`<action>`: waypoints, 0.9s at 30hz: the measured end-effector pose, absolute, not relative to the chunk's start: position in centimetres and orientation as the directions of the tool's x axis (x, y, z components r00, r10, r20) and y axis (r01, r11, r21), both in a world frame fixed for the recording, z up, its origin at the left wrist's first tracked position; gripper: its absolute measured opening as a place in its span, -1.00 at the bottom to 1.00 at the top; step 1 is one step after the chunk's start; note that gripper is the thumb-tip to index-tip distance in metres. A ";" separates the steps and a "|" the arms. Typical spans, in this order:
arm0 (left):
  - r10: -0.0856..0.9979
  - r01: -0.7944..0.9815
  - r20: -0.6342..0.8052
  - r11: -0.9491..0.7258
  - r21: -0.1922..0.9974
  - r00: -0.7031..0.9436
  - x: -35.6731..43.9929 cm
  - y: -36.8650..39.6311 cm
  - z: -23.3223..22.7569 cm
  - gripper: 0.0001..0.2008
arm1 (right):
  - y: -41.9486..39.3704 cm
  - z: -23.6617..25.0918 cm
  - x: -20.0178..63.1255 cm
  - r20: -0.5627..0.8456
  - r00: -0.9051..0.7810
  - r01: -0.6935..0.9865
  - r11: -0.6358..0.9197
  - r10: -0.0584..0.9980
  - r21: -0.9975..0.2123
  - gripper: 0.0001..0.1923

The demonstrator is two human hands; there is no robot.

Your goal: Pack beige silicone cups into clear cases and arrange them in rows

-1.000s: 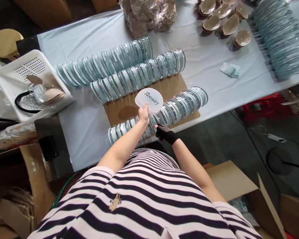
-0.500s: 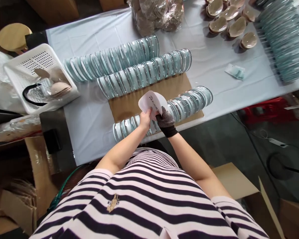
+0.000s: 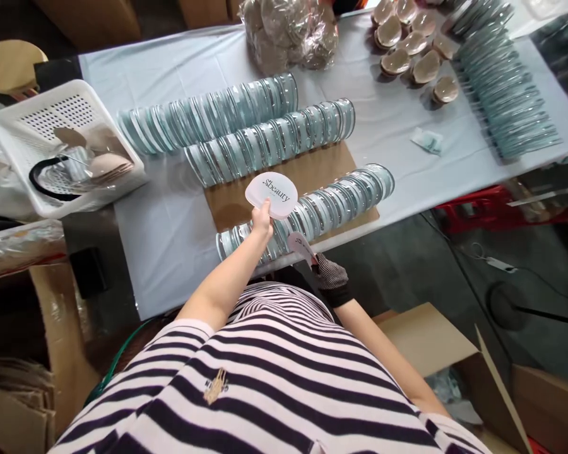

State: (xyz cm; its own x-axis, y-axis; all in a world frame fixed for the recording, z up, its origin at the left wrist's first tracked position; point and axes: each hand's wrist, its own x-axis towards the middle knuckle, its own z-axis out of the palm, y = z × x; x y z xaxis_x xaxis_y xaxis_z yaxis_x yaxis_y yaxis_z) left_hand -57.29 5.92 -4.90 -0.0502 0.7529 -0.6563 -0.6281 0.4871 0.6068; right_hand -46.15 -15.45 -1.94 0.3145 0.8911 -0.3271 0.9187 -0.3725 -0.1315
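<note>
My bare left hand pinches the lower edge of a white rounded card printed with "beauty", held up over the cardboard and the rows. My right hand, in a dark dotted glove, is closed on a second printed card, held lower by the table's front edge and turned partly edge-on. Just beyond that card runs the nearest row of clear rounded pieces, nested on their sides on a flat brown cardboard sheet. Two more such rows lie behind it.
At the left stands a white perforated basket with skin-toned cards and a black loop. A bag of brown pieces, loose brown cups, a small packet and stacked clear pieces lie farther back. An open carton stands below right.
The cards, together in both hands before, are now apart. My right hand has drawn one down and toward me; my left hand has moved slightly left with the other.
</note>
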 end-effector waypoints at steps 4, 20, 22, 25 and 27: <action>0.764 -0.614 -0.644 0.489 0.620 -0.042 -57.2 5.8 -5.0 -0.78 | -14.0 -0.4 -46.1 -0.330 0.350 0.921 -0.387 0.877 -0.052 -0.61; 0.801 -0.581 -0.594 0.453 0.676 -0.068 -57.3 5.6 -5.7 -0.82 | -8.0 -1.5 -48.6 -0.491 0.279 0.908 -0.393 0.825 -0.145 -0.60; 0.809 -0.566 -0.584 0.451 0.690 -0.066 -57.4 5.5 -5.9 -0.80 | -8.7 -1.7 -48.5 -0.471 0.288 0.903 -0.400 0.834 -0.155 -0.62; 0.813 -0.551 -0.579 0.455 0.699 -0.062 -57.5 5.5 -5.9 -0.76 | -9.0 -2.6 -48.3 -0.453 0.267 0.904 -0.384 0.850 -0.187 -0.66; 0.806 -0.546 -0.588 0.466 0.696 -0.062 -57.6 5.4 -5.8 -0.75 | -8.7 -3.5 -48.0 -0.447 0.252 0.903 -0.374 0.859 -0.210 -0.67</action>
State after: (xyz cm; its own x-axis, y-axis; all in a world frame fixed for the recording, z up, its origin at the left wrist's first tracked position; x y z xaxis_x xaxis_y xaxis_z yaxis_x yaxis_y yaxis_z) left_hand -57.57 5.41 -5.85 -0.0622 0.8062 -0.5884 -0.5459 0.4660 0.6962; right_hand -48.03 -8.70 -3.46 0.2519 0.8585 -0.4466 0.9032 -0.3743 -0.2100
